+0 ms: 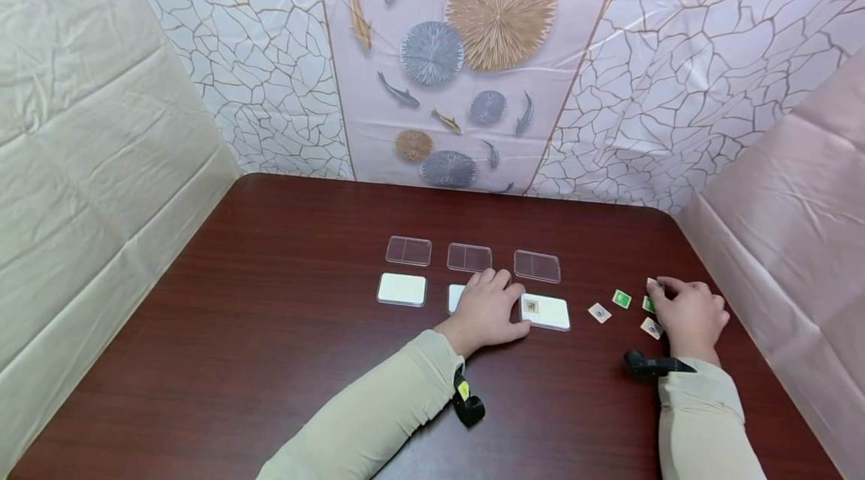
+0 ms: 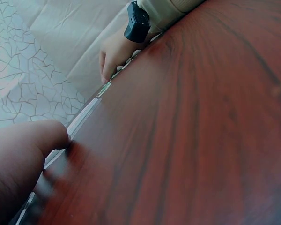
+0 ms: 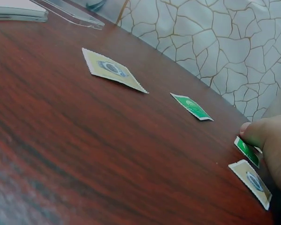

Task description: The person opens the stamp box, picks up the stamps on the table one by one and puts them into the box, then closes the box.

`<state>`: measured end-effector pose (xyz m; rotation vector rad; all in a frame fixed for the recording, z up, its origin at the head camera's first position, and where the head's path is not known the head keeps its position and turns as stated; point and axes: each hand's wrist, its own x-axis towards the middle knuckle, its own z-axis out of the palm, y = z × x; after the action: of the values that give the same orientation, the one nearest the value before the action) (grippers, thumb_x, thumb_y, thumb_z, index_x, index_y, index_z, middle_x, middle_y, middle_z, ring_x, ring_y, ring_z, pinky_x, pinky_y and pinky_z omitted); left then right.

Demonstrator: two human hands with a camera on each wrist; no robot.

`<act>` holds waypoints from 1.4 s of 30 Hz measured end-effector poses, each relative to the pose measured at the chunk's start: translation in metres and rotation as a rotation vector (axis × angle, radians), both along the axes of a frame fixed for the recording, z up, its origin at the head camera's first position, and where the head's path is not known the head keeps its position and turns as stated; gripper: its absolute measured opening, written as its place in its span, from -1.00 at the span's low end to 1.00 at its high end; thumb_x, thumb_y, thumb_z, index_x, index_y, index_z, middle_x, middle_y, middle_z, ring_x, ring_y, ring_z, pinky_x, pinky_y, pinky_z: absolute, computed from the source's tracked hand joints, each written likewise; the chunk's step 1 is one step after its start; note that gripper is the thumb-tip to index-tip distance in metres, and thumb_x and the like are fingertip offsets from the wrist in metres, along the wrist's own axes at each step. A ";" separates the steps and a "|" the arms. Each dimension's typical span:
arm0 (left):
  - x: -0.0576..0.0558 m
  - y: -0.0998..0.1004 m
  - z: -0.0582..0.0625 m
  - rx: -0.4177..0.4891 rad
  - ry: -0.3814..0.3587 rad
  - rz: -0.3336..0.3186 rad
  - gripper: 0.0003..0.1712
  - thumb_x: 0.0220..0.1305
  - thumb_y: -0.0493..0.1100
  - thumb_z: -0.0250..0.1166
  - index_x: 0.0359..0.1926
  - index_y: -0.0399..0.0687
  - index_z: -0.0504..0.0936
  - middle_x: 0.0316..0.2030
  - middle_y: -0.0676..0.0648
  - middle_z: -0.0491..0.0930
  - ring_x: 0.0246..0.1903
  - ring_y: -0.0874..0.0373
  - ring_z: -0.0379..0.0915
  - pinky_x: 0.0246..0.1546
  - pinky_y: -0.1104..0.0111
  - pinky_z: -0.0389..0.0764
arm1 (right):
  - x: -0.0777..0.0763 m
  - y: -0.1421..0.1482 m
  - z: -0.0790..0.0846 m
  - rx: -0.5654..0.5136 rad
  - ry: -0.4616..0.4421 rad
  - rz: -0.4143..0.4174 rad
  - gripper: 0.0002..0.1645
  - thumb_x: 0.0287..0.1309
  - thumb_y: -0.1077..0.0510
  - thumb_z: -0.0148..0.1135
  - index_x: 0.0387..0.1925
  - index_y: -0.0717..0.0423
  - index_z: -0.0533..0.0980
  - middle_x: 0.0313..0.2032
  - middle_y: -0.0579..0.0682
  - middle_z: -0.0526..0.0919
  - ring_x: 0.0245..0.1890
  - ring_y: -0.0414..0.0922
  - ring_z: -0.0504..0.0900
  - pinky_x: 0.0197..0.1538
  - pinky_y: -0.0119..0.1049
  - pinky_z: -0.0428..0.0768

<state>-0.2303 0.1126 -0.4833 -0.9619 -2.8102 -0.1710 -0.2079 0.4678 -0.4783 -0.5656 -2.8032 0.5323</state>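
Note:
My left hand (image 1: 488, 309) lies over the middle white-backed case (image 1: 455, 297), hiding most of it. Its thumb and forefinger rest at the left edge of the right white-backed case (image 1: 556, 312), on which a small brownish stamp (image 1: 531, 306) lies. At the far right, my right hand (image 1: 689, 318) has curled fingers, with thumb and forefinger pinching a beige stamp (image 1: 652, 282) that is mostly hidden. Beside that hand lie a green stamp (image 3: 247, 151) and a beige stamp (image 3: 253, 183). Another green stamp (image 1: 621, 299) and beige stamp (image 1: 599, 312) lie further left.
Three clear plastic lids (image 1: 408, 251) form a row behind the cases. A third white-backed case (image 1: 402, 289) sits left of my left hand. Patterned cloth (image 1: 270, 52) hangs behind the brown table (image 1: 203, 330), with plain cloth (image 1: 777, 187) along its right side.

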 end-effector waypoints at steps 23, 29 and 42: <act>0.001 0.001 0.000 0.000 -0.010 -0.001 -0.32 0.21 0.42 0.14 0.26 0.29 0.55 0.07 0.09 0.44 0.03 0.13 0.30 0.18 0.22 0.34 | -0.001 0.001 -0.004 -0.077 0.069 -0.049 -0.48 0.41 -0.10 0.10 0.13 0.21 0.56 -0.10 0.34 0.61 -0.01 0.43 0.31 0.05 0.33 0.12; 0.000 0.000 -0.002 0.000 -0.002 0.001 -0.33 0.21 0.43 0.14 0.25 0.29 0.55 0.05 0.09 0.44 0.01 0.13 0.30 0.16 0.22 0.35 | -0.001 0.002 -0.006 -0.204 0.160 -0.117 -0.56 0.35 0.05 0.12 0.15 0.20 0.52 -0.18 0.22 0.61 0.06 0.36 0.38 0.16 0.30 0.08; 0.000 0.000 0.001 -0.003 -0.017 -0.005 -0.32 0.22 0.43 0.14 0.26 0.27 0.55 0.05 0.08 0.43 0.02 0.12 0.29 0.20 0.21 0.33 | 0.000 -0.010 -0.004 -0.354 0.385 -0.212 -0.57 0.25 0.00 0.17 0.06 0.10 0.64 -0.58 -0.56 0.38 -0.35 -0.29 0.43 -0.06 -0.36 0.29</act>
<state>-0.2299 0.1124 -0.4825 -0.9729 -2.8249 -0.1770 -0.2078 0.4575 -0.4818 -0.7284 -2.2685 0.9822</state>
